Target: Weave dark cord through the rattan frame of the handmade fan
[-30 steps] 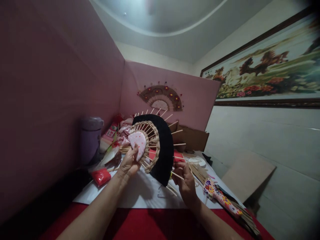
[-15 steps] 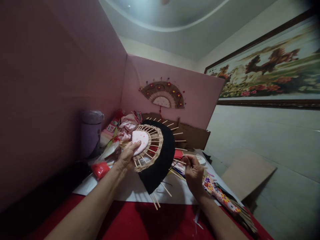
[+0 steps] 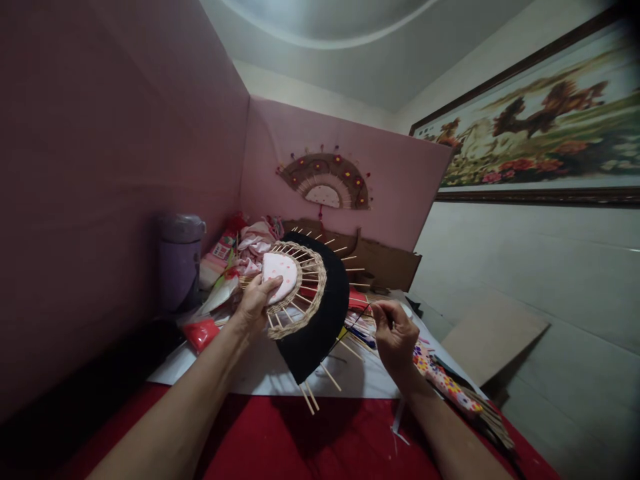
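Observation:
A fan-shaped piece (image 3: 335, 287) with a black outer band, a woven straw ring and thin wooden sticks poking past its edge is held up over the table. My left hand (image 3: 257, 300) grips it at the pale dotted half-round centre (image 3: 280, 275), thumb on top. Right of the black band, my right hand (image 3: 395, 330) pinches a thin dark strand (image 3: 356, 320), which runs down-left to the band's lower edge. The fingertips are close to the end of one stick.
A purple flask (image 3: 180, 263), pink cloth (image 3: 257, 240) and a red packet (image 3: 201, 333) lie left. A finished fan (image 3: 325, 180) hangs on the pink panel. Flowered fabric (image 3: 445, 383) is at right, on white paper (image 3: 240, 377) over red cloth (image 3: 240, 440).
My right hand has moved slightly right, and the dark strand now stretches straighter between it and the fan. My left hand keeps its hold. The view has tilted a little.

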`<state>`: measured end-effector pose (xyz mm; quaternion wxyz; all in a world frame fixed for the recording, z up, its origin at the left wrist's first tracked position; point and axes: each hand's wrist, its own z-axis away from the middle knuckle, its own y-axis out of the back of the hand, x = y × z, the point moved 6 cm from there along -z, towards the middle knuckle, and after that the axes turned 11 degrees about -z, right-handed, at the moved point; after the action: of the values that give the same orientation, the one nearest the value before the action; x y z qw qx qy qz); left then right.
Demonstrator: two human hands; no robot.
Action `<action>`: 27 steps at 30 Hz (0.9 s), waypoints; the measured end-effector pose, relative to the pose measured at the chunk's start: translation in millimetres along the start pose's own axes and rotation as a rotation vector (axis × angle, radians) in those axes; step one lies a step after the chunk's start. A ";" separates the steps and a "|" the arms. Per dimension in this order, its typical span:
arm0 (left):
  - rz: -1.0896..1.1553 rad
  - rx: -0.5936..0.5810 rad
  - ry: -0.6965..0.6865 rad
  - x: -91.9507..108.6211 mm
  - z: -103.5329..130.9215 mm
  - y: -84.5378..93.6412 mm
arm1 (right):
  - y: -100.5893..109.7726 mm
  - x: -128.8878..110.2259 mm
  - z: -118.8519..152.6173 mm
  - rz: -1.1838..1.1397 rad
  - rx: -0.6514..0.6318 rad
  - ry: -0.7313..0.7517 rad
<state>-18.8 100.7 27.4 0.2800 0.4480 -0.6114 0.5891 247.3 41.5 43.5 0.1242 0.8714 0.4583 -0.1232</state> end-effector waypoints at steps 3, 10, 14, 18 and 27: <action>-0.018 -0.007 -0.002 -1.0 -0.2 -0.5 | -0.9 -1.9 -1.4 -0.012 -0.024 0.021; 0.001 -0.005 0.042 -2.1 2.0 -1.5 | -3.5 -4.9 -1.9 -0.030 -0.060 0.027; 0.016 0.014 0.055 -2.7 1.8 0.3 | -2.8 -4.4 -1.2 -0.013 -0.049 0.020; -0.009 0.019 -0.005 -0.7 -0.9 2.8 | 0.4 -3.5 -0.7 -0.002 0.004 -0.003; 0.018 0.053 -0.032 -1.4 -4.4 6.7 | 3.8 -6.4 -2.8 -0.010 0.063 -0.065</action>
<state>-24.9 104.7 23.7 0.2528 0.4593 -0.6038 0.6004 247.3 35.5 48.6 0.1109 0.8681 0.4544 -0.1664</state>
